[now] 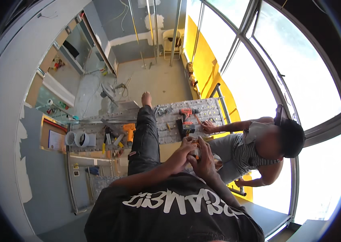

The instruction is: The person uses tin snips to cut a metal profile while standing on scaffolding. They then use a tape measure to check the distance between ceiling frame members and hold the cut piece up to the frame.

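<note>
My left hand (pixel 182 154) and my right hand (pixel 204 162) meet in front of my chest. Both have their fingers curled round a small, rounded, orange-and-grey object (pixel 196 151); my fingers cover much of it, so its kind does not show. Just beyond my hands, a red-and-black cordless drill (pixel 186 114) lies on the metal scaffold platform (pixel 164 133). A co-worker's hand (pixel 209 126) rests on the platform to the right of the drill. My leg (pixel 144 133) stretches forward across the platform, its bare foot past the far edge.
Left of my leg lie a yellow drill (pixel 129 130) and several hand tools (pixel 112 137). White buckets (pixel 71 138) stand at the platform's left end. The co-worker (pixel 247 149) is close on my right, by the windows and a scaffold rail (pixel 223 104). Metal poles (pixel 176 32) rise farther off.
</note>
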The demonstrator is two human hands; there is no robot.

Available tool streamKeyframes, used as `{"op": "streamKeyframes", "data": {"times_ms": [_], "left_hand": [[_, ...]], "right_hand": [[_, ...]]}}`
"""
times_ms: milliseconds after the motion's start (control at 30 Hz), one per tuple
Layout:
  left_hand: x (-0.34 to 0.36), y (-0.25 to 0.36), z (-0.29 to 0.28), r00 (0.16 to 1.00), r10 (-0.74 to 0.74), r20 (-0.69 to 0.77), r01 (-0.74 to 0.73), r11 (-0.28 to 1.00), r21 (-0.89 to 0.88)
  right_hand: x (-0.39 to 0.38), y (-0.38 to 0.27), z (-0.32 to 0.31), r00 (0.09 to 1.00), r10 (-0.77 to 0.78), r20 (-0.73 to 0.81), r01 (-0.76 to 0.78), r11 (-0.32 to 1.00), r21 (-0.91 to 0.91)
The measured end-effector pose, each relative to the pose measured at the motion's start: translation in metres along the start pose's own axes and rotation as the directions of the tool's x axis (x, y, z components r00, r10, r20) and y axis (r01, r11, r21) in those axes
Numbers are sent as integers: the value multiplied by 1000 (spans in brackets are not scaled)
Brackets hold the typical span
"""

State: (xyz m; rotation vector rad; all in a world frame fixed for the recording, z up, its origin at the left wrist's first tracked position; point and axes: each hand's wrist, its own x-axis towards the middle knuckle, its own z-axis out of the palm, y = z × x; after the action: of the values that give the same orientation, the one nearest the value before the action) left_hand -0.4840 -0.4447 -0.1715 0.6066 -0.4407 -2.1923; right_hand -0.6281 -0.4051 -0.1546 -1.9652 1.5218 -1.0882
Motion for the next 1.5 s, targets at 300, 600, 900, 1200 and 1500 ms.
{"op": "streamKeyframes", "data": {"times_ms": [300, 600, 900, 1200, 1500], "left_hand": [[68, 102, -9, 999, -30, -16, 32, 648, 761], [256, 417, 26, 836, 549, -19, -397, 627, 670], [295, 153, -66, 928, 342, -145, -216, 814, 539], [337, 162, -51, 912, 222, -345, -118, 948, 297], [457, 306, -59, 898, 314, -307, -159, 884, 440]], "right_hand": [[20, 31, 2, 993, 115, 25, -117, 978, 170], [-247, 151, 7, 586, 686, 431, -809, 460, 366], [-47, 123, 53, 668, 679, 303, -739, 559, 377], [-6, 74, 40, 702, 681, 207, -695, 595, 403], [-371, 40, 26, 433, 875, 215, -892, 382, 242]]}}
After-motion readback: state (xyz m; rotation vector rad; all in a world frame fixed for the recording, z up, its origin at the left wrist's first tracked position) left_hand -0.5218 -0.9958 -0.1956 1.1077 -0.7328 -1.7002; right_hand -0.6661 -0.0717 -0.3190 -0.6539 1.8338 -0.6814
